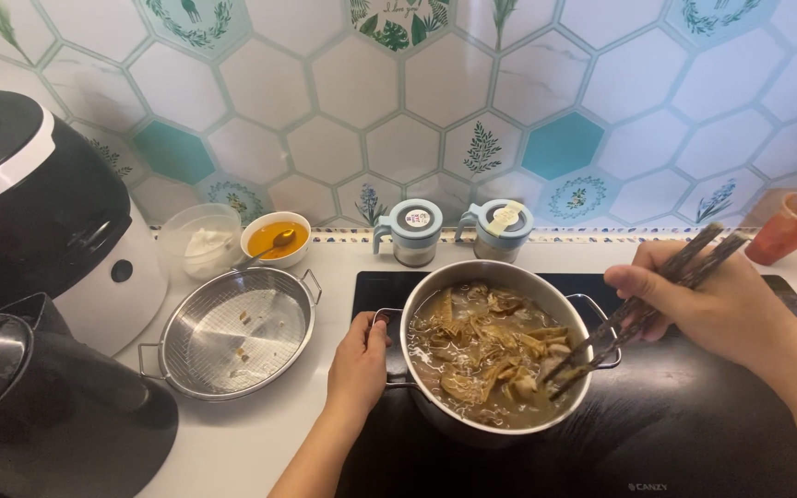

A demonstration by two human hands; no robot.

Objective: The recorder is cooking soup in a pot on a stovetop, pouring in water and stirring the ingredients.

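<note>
A steel pot (435,286) of brown broth with noodles and meat strips stands on a black cooktop (694,415). My left hand (359,364) grips the pot's left handle. Dark chopsticks (643,304) are held in my right hand (703,300), and their tips dip into the food at the pot's right side.
A steel strainer basket (237,334) lies left of the pot. Behind it are a small bowl of orange sauce with a spoon (275,238) and a clear tub of white cream (199,242). Two lidded jars (414,231) stand by the tiled wall. A black-and-white appliance (39,221) fills the left, an orange cup (791,226) the far right.
</note>
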